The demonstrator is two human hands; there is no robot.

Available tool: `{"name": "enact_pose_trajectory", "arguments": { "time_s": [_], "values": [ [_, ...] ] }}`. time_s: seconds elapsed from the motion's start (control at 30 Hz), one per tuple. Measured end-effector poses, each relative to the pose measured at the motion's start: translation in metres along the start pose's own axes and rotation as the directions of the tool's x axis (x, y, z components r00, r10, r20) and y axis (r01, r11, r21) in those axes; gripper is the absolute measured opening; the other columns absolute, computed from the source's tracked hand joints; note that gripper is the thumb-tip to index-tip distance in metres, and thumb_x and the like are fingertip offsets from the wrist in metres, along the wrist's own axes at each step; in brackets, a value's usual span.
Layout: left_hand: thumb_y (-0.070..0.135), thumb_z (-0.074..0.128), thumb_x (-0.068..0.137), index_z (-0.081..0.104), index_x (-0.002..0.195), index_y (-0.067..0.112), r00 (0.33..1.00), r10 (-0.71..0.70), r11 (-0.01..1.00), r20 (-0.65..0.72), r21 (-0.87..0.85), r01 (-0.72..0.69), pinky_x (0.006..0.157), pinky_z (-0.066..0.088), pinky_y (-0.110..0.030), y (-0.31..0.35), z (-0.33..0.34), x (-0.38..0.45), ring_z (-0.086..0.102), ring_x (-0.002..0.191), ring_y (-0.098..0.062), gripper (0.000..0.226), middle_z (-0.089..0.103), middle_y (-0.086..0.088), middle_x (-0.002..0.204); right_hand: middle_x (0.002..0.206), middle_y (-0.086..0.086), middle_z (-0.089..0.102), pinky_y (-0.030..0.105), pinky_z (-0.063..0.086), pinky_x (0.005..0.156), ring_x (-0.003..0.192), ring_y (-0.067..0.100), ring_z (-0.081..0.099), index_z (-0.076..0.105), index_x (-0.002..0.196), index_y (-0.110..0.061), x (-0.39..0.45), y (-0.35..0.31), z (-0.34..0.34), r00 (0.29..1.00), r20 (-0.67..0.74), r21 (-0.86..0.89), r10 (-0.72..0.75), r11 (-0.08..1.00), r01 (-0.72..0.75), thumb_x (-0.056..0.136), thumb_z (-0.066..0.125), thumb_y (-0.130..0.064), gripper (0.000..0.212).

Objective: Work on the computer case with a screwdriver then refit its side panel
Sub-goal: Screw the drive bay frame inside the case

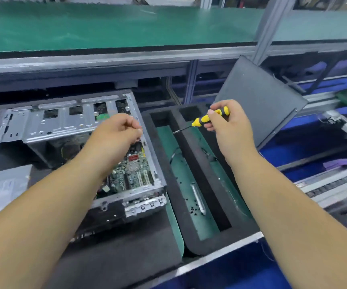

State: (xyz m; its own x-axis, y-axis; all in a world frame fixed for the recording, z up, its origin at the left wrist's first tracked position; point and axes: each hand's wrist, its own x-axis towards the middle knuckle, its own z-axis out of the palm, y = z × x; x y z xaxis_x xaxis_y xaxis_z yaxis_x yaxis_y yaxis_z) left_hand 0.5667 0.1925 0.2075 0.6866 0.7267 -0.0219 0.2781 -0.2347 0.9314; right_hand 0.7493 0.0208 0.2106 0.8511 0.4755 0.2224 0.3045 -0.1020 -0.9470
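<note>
Screwdriver (209, 117), yellow and black, is pinched by the fingers of the right hand (227, 124) above the black foam tray (208, 238); its long axis slopes down to the left, tip toward the computer case (74, 147). That case lies open-side up at left on the surface, board exposed. Left hand (116, 133) hovers over its right wall, fingers curled; whether they hold anything I cannot tell. Side panel (260, 105) leans tilted at right, behind the tray. Open room lies between the hands.
</note>
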Motion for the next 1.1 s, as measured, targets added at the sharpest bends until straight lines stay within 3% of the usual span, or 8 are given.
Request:
{"name": "enact_pose_trajectory", "arguments": {
  "time_s": [0.17,0.3,0.43,0.6,0.73,0.83,1.03,1.1],
  "values": [
    [0.016,0.063,0.087,0.062,0.084,0.028,0.988,0.134,0.985,0.071,0.100,-0.141,0.060,0.041,-0.011,0.009,0.069,-0.019,0.052,0.066,-0.005,0.013,0.060,0.013,0.076,0.090,0.000,0.069,0.021,0.056,0.068,0.071,0.003,0.069,0.060,0.096,-0.024,-0.010,0.044,-0.034,0.995,0.082,0.003,0.063,0.998,-0.064,0.095,0.059,-0.022,0.002],
    [0.011,0.062,0.087,0.061,0.088,0.029,0.963,0.238,0.954,0.122,0.159,-0.256,0.071,0.046,-0.015,0.016,0.119,-0.039,0.058,0.076,-0.007,0.018,0.062,0.010,0.083,0.086,0.003,0.069,0.041,0.060,0.073,0.072,0.009,0.070,0.060,0.090,-0.029,-0.013,0.072,-0.059,0.982,0.174,-0.057,0.073,0.996,-0.064,0.092,0.062,-0.026,0.005],
    [0.009,0.060,0.088,0.062,0.092,0.028,0.971,0.201,0.969,0.127,0.119,-0.216,0.074,0.047,-0.015,0.002,0.158,-0.053,0.058,0.080,-0.006,0.020,0.062,0.012,0.087,0.082,-0.001,0.068,0.049,0.059,0.076,0.073,0.014,0.071,0.060,0.087,-0.030,-0.017,0.093,-0.077,0.967,0.243,-0.089,0.074,0.995,-0.054,0.088,0.064,-0.030,0.005],
    [0.007,0.055,0.087,0.060,0.089,0.036,0.993,0.053,0.988,0.103,0.141,-0.067,0.071,0.048,-0.014,-0.049,0.187,-0.062,0.058,0.080,-0.003,0.030,0.062,0.015,0.089,0.079,-0.013,0.066,0.039,0.057,0.070,0.071,0.004,0.066,0.060,0.086,-0.031,-0.028,0.121,-0.084,0.929,0.351,-0.159,0.117,0.985,-0.064,0.089,0.065,-0.031,0.006],
    [0.004,0.049,0.088,0.059,0.093,0.034,0.995,-0.010,0.968,0.098,0.252,-0.015,0.079,0.044,-0.016,-0.092,0.193,-0.064,0.056,0.087,0.002,0.032,0.060,0.015,0.096,0.079,-0.018,0.061,0.025,0.043,0.059,0.069,0.000,0.055,0.058,0.086,-0.032,-0.037,0.138,-0.079,0.875,0.473,-0.306,0.106,0.951,0.051,0.090,0.064,-0.038,0.009],
    [0.004,0.048,0.091,0.056,0.098,0.035,0.992,0.009,0.927,0.127,0.372,-0.056,0.088,0.042,-0.017,-0.116,0.196,-0.062,0.052,0.097,0.003,0.033,0.054,0.018,0.104,0.078,-0.011,0.059,0.026,0.042,0.060,0.071,0.005,0.054,0.057,0.088,-0.032,-0.046,0.150,-0.074,0.832,0.543,-0.341,0.110,0.935,0.098,0.092,0.063,-0.039,0.010],
    [-0.004,0.047,0.086,0.061,0.108,0.018,0.961,0.149,0.725,0.235,0.635,-0.267,0.102,0.035,-0.032,-0.141,0.206,-0.054,0.046,0.115,-0.021,0.035,0.057,0.005,0.112,0.079,-0.013,0.057,0.013,0.039,0.058,0.075,-0.001,0.055,0.058,0.093,-0.031,-0.064,0.179,-0.065,0.750,0.647,-0.360,0.137,0.922,0.142,0.093,0.064,-0.036,0.008],
    [-0.006,0.047,0.082,0.063,0.109,0.017,0.953,0.164,0.669,0.254,0.682,-0.296,0.105,0.028,-0.030,-0.145,0.210,-0.051,0.044,0.117,-0.023,0.038,0.057,0.004,0.115,0.082,-0.011,0.058,0.017,0.046,0.068,0.078,0.001,0.058,0.059,0.095,-0.028,-0.067,0.186,-0.061,0.726,0.675,-0.342,0.132,0.928,0.149,0.093,0.065,-0.033,0.009]
  ]
}}
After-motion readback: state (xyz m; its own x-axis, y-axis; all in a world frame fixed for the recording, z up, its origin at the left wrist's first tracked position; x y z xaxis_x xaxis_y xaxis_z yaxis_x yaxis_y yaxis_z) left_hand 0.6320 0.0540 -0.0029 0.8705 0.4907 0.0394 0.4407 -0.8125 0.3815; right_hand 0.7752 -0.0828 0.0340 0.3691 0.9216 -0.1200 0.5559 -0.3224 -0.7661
